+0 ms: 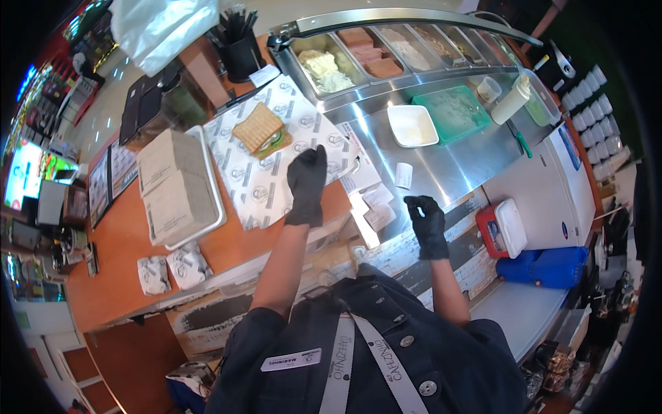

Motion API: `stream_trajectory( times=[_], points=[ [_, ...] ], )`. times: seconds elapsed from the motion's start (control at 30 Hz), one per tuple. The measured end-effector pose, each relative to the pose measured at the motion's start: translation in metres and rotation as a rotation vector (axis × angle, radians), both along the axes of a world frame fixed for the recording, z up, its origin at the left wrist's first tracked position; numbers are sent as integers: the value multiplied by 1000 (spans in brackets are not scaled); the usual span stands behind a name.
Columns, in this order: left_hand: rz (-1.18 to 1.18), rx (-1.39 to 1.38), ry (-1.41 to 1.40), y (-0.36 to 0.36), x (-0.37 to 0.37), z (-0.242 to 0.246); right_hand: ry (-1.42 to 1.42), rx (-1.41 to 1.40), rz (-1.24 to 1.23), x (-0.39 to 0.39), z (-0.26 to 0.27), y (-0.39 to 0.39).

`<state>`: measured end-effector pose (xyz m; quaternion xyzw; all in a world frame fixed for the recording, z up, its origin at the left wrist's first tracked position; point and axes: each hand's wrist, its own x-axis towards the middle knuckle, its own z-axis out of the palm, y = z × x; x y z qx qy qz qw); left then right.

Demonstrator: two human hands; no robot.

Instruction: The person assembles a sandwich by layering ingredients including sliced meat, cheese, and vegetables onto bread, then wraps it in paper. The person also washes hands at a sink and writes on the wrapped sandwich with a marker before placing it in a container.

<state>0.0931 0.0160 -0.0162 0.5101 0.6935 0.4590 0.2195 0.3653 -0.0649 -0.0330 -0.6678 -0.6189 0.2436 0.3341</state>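
Observation:
A toasted sandwich (261, 129) with green leaves at its cut side lies on a printed sheet of wrapping paper (248, 173). Just below it, my black-gloved left hand (307, 181) is over the paper with curled fingers; whether it pinches anything is hidden. My right hand (428, 225), gloved too, hovers by the front edge of the steel counter (445, 173). Its thumb and fingertip meet in a small loop, and no object shows in it. A curled white paper slip (403, 176) rests just beyond that hand. More paper slips (379, 207) lie between my hands.
Behind the steel top sit filling pans (331, 67). A white bowl (412, 126), green board (455, 114), squeeze bottle (512, 101) and green-handled knife (521, 142) stand right. Leftward are a napkin tray (220, 204) and two wrapped packets (189, 265). A red tub (499, 230) is low right.

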Motion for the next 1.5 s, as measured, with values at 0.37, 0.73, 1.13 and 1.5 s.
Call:
stream_trajectory(
  times=[0.37, 0.73, 1.13, 1.5],
  points=[
    [184, -330, 520, 82, 26, -14, 998, -527, 249, -88, -21, 168],
    [142, -184, -493, 67, 27, -25, 1060, -1040, 228, -99, -24, 208],
    [151, -317, -580, 90, 39, -1, 1254, -839, 206, -108, -36, 195],
    [138, -300, -703, 88, 29, -1, 1161, -901, 244, -108, -38, 197]
  ],
)
